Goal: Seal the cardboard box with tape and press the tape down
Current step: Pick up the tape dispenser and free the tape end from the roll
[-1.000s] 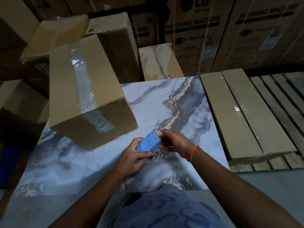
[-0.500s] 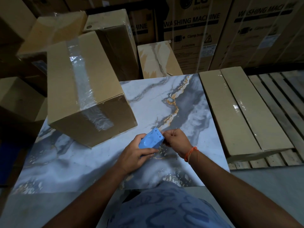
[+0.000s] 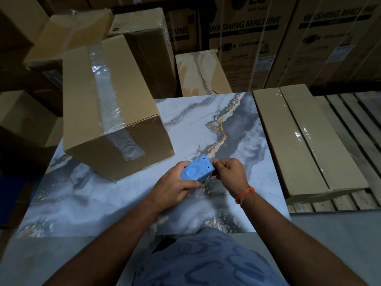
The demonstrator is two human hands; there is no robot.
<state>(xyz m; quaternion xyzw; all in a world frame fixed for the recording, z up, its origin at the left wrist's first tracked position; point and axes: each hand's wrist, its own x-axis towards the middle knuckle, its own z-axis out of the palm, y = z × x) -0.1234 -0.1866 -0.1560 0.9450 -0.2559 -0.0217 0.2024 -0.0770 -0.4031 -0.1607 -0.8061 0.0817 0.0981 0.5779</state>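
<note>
A brown cardboard box (image 3: 82, 96) lies on the left of the marble-patterned table (image 3: 103, 203). A strip of clear tape (image 3: 108, 100) runs along its top seam and down its near face. My left hand (image 3: 175, 186) grips a blue tape dispenser (image 3: 195, 171) just right of the box's near corner. My right hand (image 3: 231, 176) is closed at the dispenser's right end, fingers pinched there; I cannot make out the tape end between them. Both hands hover low over the table, apart from the box.
Two long flat cartons (image 3: 305, 141) lie on a wooden pallet (image 3: 360, 131) to the right. More cardboard boxes (image 3: 144, 48) crowd behind and left of the table. Tall washing machine cartons (image 3: 257, 38) stand at the back.
The dispenser has turned in my left hand so its flat blue side faces up. My right hand's fingers have closed tighter at its right end. Both hands stayed in the same area.
</note>
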